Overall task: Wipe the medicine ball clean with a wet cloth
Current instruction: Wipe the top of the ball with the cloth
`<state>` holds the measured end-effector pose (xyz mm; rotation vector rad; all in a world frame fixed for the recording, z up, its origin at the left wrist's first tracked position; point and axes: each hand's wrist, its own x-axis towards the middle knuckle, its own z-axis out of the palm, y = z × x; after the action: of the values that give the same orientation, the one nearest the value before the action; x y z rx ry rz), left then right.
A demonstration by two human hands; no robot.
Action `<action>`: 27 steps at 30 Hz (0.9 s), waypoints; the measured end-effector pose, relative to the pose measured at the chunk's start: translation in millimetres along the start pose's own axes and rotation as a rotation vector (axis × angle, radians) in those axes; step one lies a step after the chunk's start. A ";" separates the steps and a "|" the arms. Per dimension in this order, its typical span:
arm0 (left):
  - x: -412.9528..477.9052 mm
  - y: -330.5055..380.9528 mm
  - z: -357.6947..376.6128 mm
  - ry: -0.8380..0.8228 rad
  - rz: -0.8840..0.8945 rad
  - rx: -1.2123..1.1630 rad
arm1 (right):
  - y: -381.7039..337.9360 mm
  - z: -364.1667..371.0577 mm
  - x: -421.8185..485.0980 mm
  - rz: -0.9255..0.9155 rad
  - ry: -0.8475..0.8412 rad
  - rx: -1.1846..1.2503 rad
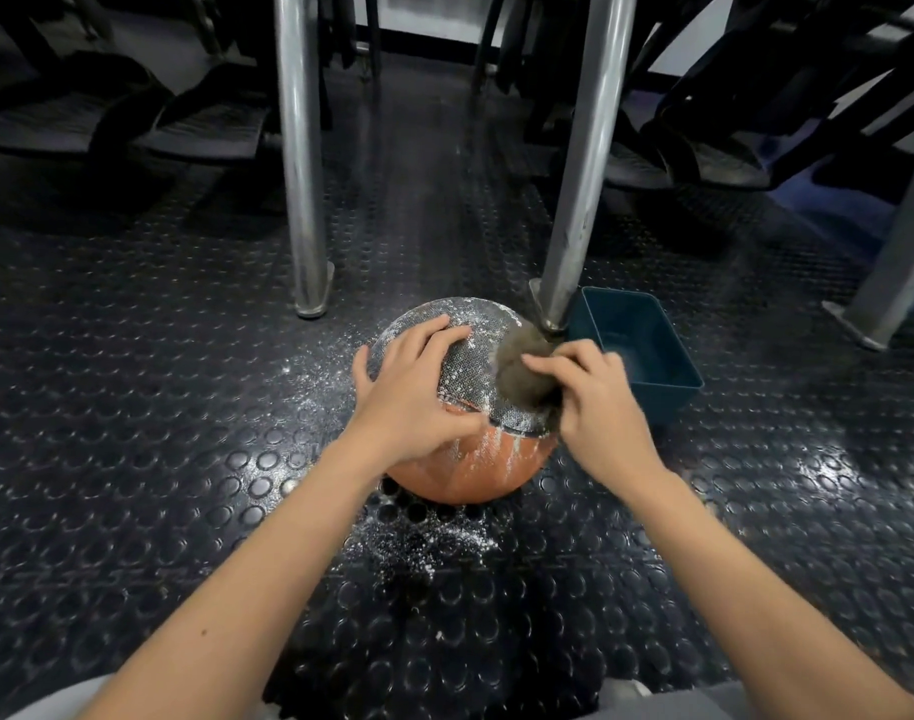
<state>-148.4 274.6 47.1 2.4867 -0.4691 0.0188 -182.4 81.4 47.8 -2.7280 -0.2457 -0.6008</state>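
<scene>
The medicine ball (470,366) sits on the studded black floor mat, grey and textured on top, orange below, dusted with white powder. My left hand (418,387) lies over its left top with the fingers spread and flat on the surface. My right hand (595,392) grips a bunched grey-brown cloth (522,366) and holds it against the ball's upper right side. The cloth and right hand look motion-blurred.
A dark teal plastic tub (636,350) stands just right of the ball. Two chrome machine legs (304,163) (584,163) rise behind it. White powder (434,543) is scattered on the mat (132,407) around and in front of the ball. Gym equipment fills the back.
</scene>
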 end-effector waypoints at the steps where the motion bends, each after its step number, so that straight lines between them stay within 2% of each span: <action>1: -0.8 0.4 -0.3 -0.006 0.001 0.001 | 10.1 1.2 0.6 0.137 -0.026 -0.045; 2: -1.0 0.6 -0.3 -0.009 0.002 0.002 | 20.4 0.1 1.4 0.262 -0.051 -0.107; 4: 0.0 0.7 0.2 -0.007 0.003 -0.001 | 23.5 -7.8 2.6 0.342 -0.006 -0.150; 6: 0.8 0.4 0.4 -0.001 -0.003 -0.006 | 4.6 -11.9 5.1 0.184 0.126 -0.058; 8: 0.7 0.1 0.8 -0.007 -0.007 0.004 | -8.6 -6.2 1.5 -0.075 0.114 0.008; 9: 0.9 0.0 1.3 -0.008 -0.005 0.006 | -6.3 1.9 -3.4 -0.137 0.075 0.011; 10: 0.8 -0.3 1.7 -0.008 -0.002 0.005 | 1.8 8.1 -5.4 -0.109 0.031 0.004; 13: -0.4 -0.9 2.7 0.001 0.003 -0.010 | 32.5 9.0 -2.3 0.250 -0.017 -0.069; 14: -0.1 -1.1 3.0 0.004 0.006 -0.014 | 33.4 4.7 -1.2 0.294 0.006 -0.075; 15: 0.3 -1.3 3.2 0.008 0.010 -0.016 | 28.1 -0.1 1.8 0.273 0.072 -0.046; 17: 0.7 -1.0 2.7 0.008 0.004 -0.016 | 6.0 -7.2 4.7 0.086 0.203 0.069; 19: 0.5 -0.4 2.3 -0.002 -0.004 -0.008 | -1.4 -0.5 -3.0 -0.151 0.173 0.092; 20: 0.7 -0.7 2.1 0.001 -0.004 -0.004 | 2.9 8.6 -10.7 -0.194 0.117 0.057; 21: 0.5 -0.9 2.2 0.003 -0.002 -0.002 | 9.0 12.5 -14.7 -0.156 0.064 0.016; 24: 0.5 -2.9 3.0 0.010 0.003 -0.013 | 26.5 7.7 -11.7 0.235 -0.019 -0.098; 25: 1.3 -3.1 3.5 0.011 0.005 -0.015 | 23.4 2.0 -10.9 0.253 0.017 -0.087; 27: 2.9 -3.3 4.0 0.014 0.005 -0.013 | 9.2 -7.1 -10.1 0.044 0.156 0.025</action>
<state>-145.0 273.9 42.3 2.4711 -0.4678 0.0356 -191.9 69.4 46.9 -2.6382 -0.1535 -0.7879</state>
